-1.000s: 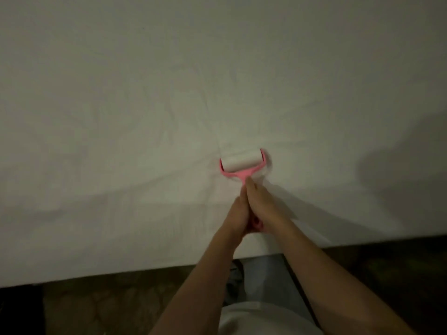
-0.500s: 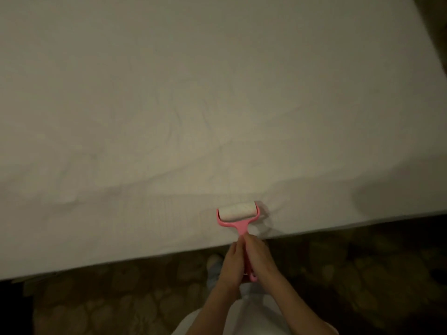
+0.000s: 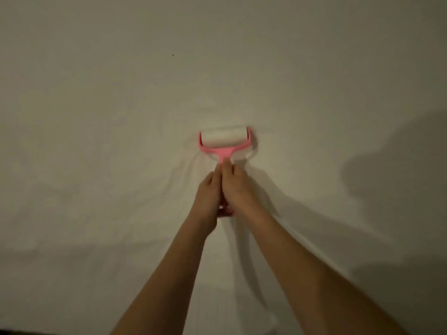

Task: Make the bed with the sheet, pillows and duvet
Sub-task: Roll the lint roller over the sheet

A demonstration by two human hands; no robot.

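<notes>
A white sheet [image 3: 121, 117] covers the bed and fills almost the whole head view, with soft wrinkles fanning out near the middle. A lint roller [image 3: 225, 142] with a pink frame and a white roll lies pressed on the sheet just above centre. My left hand [image 3: 208, 192] and my right hand [image 3: 238, 187] are side by side, both gripping the roller's pink handle, which shows only at its neck and its end between the wrists. Both arms stretch out over the bed. No pillows or duvet are in view.
A tiny dark speck [image 3: 172, 54] sits on the sheet at the upper middle. A dark shadow [image 3: 391, 180] falls across the sheet at the right. The bed's near edge barely shows at the bottom left corner.
The roller has gone from the bed's near edge outward toward the middle of the sheet, with both arms extended. The floor strip seen earlier has dropped out of view.
</notes>
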